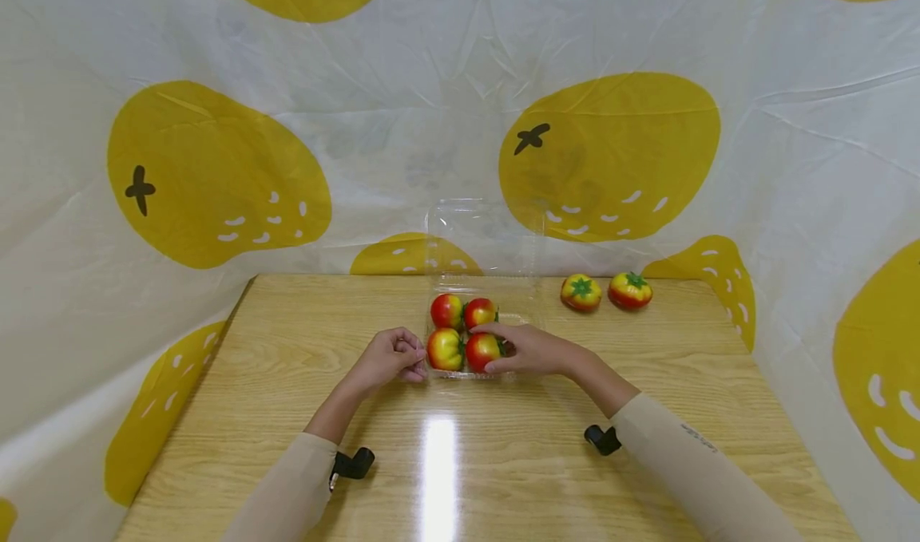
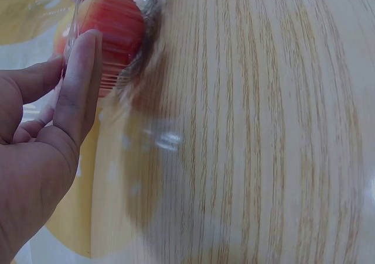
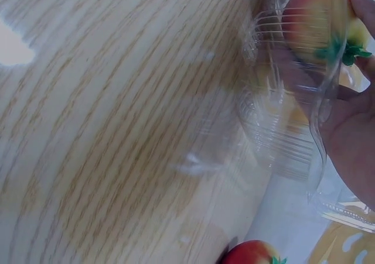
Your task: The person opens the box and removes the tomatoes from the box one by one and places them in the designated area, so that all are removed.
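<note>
A clear plastic clamshell box (image 1: 521,306) lies with its lid (image 1: 481,243) raised at the back. Several red-and-yellow tomato-like fruits with green leafy tops fill its left and middle part. My right hand (image 1: 532,349) reaches into the box and holds the near right fruit (image 1: 481,352), thumb on the near side and fingers over the far side. In the right wrist view that fruit (image 3: 307,24) shows through the ribbed wall. My left hand (image 1: 391,358) pinches the box's left rim between thumb and fingers, beside the near left fruit (image 1: 446,350); the left wrist view shows the fingertips (image 2: 85,53) against the plastic.
Two more such fruits, one (image 1: 580,293) beside the other (image 1: 630,290), sit at the back right of the wooden table (image 1: 323,302). Behind the table hangs a white cloth (image 1: 402,127) printed with yellow fruit shapes. Light reflects off the tabletop in front of the box.
</note>
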Motion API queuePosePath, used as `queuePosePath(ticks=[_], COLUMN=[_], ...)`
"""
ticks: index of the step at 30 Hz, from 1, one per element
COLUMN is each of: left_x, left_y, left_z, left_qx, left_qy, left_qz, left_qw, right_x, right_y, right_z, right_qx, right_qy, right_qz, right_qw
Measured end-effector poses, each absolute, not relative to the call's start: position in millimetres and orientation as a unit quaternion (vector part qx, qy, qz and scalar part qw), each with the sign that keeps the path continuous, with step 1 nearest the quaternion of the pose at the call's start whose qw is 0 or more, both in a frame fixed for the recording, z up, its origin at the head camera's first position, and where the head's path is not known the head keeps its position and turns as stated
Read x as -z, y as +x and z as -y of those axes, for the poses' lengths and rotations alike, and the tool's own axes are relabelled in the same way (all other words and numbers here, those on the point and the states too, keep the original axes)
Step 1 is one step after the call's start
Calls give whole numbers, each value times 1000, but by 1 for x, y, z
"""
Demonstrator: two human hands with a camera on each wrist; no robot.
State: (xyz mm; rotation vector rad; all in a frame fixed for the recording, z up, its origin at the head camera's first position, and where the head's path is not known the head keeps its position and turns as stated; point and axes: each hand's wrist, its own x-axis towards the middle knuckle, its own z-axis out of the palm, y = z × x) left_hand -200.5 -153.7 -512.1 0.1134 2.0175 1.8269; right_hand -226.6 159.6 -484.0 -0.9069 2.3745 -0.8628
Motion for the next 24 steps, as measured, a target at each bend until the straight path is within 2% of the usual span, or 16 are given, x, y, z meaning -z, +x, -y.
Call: queuePosePath(ticks=[13, 24], left_x=[513, 512], left_y=[-202, -201], left_z=[155, 154], left_qx=[-654, -654], left_qy=[35, 40], left_qz=[-725, -725], left_qw=[211, 212], right_x=[473, 465], right_y=[-220, -211], right_z=[-171, -184], right_qx=[322, 376], right_qy=[-303, -307], right_qz=[-867, -851], right_qw=[229, 201])
